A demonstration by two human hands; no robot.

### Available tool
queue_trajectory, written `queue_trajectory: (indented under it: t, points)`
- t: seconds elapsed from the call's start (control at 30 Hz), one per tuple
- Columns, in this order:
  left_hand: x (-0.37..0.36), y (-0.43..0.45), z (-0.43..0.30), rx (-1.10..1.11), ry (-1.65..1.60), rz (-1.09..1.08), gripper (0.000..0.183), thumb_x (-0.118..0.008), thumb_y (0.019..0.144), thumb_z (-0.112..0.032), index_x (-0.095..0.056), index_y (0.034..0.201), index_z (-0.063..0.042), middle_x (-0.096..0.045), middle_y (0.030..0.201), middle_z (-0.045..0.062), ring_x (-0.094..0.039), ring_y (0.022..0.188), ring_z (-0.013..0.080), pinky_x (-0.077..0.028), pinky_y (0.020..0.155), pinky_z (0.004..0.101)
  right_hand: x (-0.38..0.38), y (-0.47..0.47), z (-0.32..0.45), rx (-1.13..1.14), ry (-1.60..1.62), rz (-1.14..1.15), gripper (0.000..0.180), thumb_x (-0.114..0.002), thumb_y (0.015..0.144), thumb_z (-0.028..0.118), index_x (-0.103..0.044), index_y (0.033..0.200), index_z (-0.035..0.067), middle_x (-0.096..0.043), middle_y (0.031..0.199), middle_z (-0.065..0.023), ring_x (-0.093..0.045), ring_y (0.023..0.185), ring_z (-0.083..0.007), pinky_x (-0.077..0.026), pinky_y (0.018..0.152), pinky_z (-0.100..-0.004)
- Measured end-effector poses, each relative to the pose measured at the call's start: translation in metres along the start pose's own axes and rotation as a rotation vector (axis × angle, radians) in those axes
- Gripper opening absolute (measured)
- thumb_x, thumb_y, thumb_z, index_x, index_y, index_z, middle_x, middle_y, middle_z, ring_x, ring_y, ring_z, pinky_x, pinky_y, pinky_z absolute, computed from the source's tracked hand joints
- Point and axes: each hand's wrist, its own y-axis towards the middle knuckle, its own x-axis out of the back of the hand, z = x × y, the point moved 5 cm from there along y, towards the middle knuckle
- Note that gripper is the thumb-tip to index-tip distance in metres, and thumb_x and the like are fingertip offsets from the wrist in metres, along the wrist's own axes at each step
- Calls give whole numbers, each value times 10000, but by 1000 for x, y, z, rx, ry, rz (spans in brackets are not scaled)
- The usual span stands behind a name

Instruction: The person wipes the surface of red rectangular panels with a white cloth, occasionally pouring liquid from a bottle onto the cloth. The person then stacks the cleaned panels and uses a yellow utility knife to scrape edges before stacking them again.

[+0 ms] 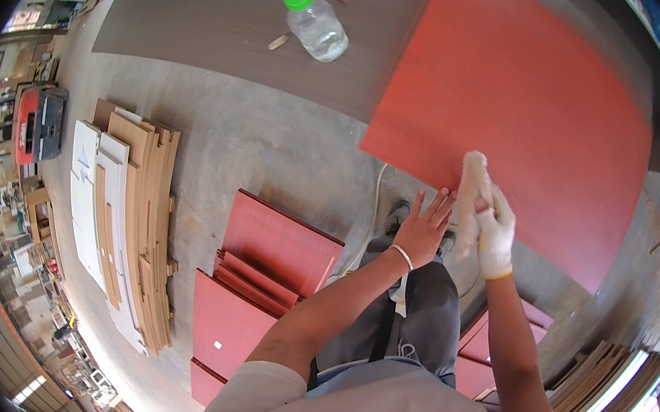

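A large red panel (512,87) lies over a dark grey-brown board (225,35), its near corner reaching out past that board. My left hand (424,229), bare with a bangle at the wrist, has its fingers spread at the panel's near edge. Whether the fingertips press on the edge is hard to tell. My right hand (496,236) wears a white knit glove and grips a pale, fuzzy cloth (473,180). Part of the cloth rests over the panel's near edge, and the rest hangs down, slightly blurred.
On the dark board stand a clear jar with a green lid (317,27) and a small tan piece (278,42). Red panels (278,236) are stacked at my left. Beyond them is a pile of boards (143,227) and a red machine (37,124). A pale cable (375,201) crosses the floor.
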Motion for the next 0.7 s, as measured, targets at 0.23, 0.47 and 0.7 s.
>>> queue_trajectory:
  t: [0.23, 0.47, 0.7]
  points:
    - [-14, -8, 0, 99, -149, 129, 453, -568, 915, -209, -636, 1333, -46, -481, 1531, 67, -382, 1459, 240, -259, 1213, 569, -110, 55, 37, 41, -270, 32, 449, -595, 924, 99, -593, 1363, 4, -683, 1261, -188, -658, 1173, -289, -489, 1021, -357]
    - [10, 0, -3, 75, -224, 173, 522, -539, 927, -187, -517, 1434, -62, -436, 1578, 93, -350, 1493, 254, -307, 1216, 449, -174, 46, 11, 412, -1218, 466, 400, -631, 900, 273, -570, 1280, 163, -627, 1311, -96, -686, 1041, -350, -573, 851, -491]
    - [-5, 8, -18, 84, -264, -41, 469, -578, 886, -207, -611, 1327, -52, -560, 1429, 81, -460, 1381, 250, -314, 1202, 478, -238, 89, 30, 647, -1291, 710, 237, -673, 865, 215, -626, 1092, 167, -665, 1189, -47, -690, 1000, -294, -581, 722, -491]
